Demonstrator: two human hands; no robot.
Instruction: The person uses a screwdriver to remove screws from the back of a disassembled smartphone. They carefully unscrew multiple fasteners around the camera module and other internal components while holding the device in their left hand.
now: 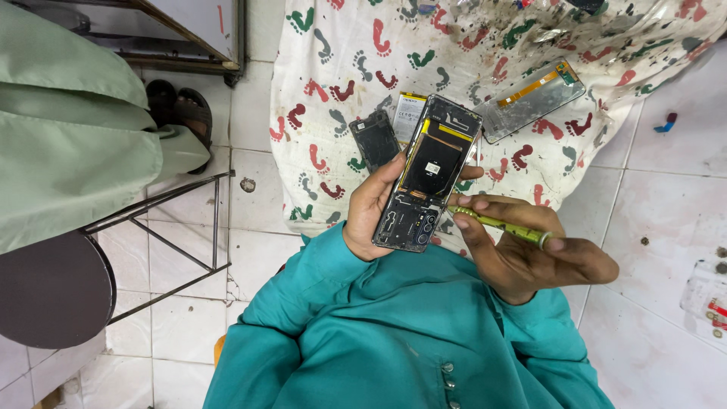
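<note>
The footprint-patterned cloth [454, 45] spreads ahead of my lap, its left edge meeting bare floor tiles [257, 106]. My left hand [371, 208] clamps the opened smartphone [429, 173] upright above it. My right hand [522, 246], fingers curled, pinches a yellow-green screwdriver [500, 223], tip touching the phone's right edge.

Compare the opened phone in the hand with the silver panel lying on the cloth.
The opened phone is held upright in the left hand; the silver panel lies flat on the cloth, untouched. The phone is dark inside with a black centre part; the panel is shiny grey with an orange strip. Both are long rectangles.
</note>
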